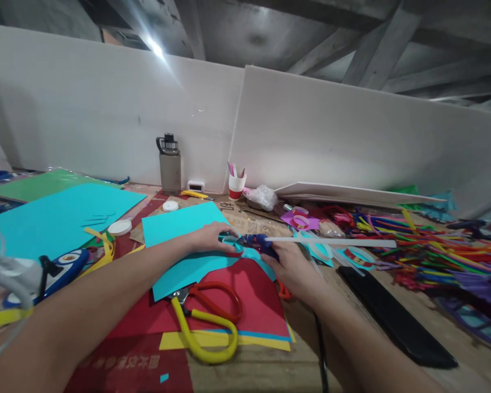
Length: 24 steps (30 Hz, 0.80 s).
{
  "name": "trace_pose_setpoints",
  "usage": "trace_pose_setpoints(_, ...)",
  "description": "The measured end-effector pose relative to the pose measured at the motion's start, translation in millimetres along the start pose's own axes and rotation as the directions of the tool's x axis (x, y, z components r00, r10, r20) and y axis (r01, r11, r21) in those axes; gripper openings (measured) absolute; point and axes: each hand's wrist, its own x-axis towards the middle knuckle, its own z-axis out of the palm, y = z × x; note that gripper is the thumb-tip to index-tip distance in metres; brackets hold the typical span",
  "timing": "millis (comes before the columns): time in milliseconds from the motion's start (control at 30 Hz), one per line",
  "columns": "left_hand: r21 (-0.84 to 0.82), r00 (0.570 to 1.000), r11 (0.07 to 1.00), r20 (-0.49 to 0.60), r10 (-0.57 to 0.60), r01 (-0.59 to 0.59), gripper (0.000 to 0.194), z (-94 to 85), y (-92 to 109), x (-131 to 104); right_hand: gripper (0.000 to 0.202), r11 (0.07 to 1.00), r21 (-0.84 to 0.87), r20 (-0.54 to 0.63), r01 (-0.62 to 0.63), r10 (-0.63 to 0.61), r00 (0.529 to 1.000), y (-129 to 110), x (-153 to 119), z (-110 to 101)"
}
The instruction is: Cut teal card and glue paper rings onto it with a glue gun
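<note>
- One glue gun (256, 240), dark blue, over the work at centre; one long, straight, translucent white glue stick (335, 242) projects from its rear, toward the right.
- One small paper ring (234, 246), cyan and red, just beside the gun's nozzle end.
- Right hand (288, 262): fingers wrapped round the gun, forearm angled in from lower right.
- Left hand (213, 238): thumb and fingers pinching the ring, forearm reaching diagonally from lower left.
- Under the hands: cyan paper (184, 229), smooth, flat, overlapping a red sheet (257, 289).
- One pair of scissors (213, 317) on the red sheet; two looped handles, one red, one yellow.
- Farther out: two round white lids, near (120, 227) and far (171, 206); one grey bottle (171, 172); one cup (237, 185) holding pens.
- Right: fuzzy multicoloured stems (454, 251), heaped, too many to count.
</note>
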Motion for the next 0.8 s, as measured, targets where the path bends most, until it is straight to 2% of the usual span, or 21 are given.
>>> trace_pose_setpoints(200, -0.019, 1.0, 1.0, -0.009, -0.008, 0.008, 0.055, 0.6, 2.3, 0.1, 0.021, 1.0, -0.02, 0.013, -0.01, 0.01, 1.0, -5.5, 1.3, 3.7)
trace_pose_setpoints(433, -0.024, 1.0, 0.999, -0.009, -0.021, 0.021, 0.055, 1.3, 0.3, 3.0, 0.021, 0.998, -0.059, -0.041, 0.01, -0.012, 0.999, -3.8, 3.4, 7.7)
trace_pose_setpoints(800, -0.028, 0.999, 0.999, -0.017, -0.034, 0.034, 0.059, 2.3, 1.3, 2.9, 0.019, 0.993, -0.119, -0.003, -0.016, 0.015, 1.0, -8.2, 5.3, 8.5)
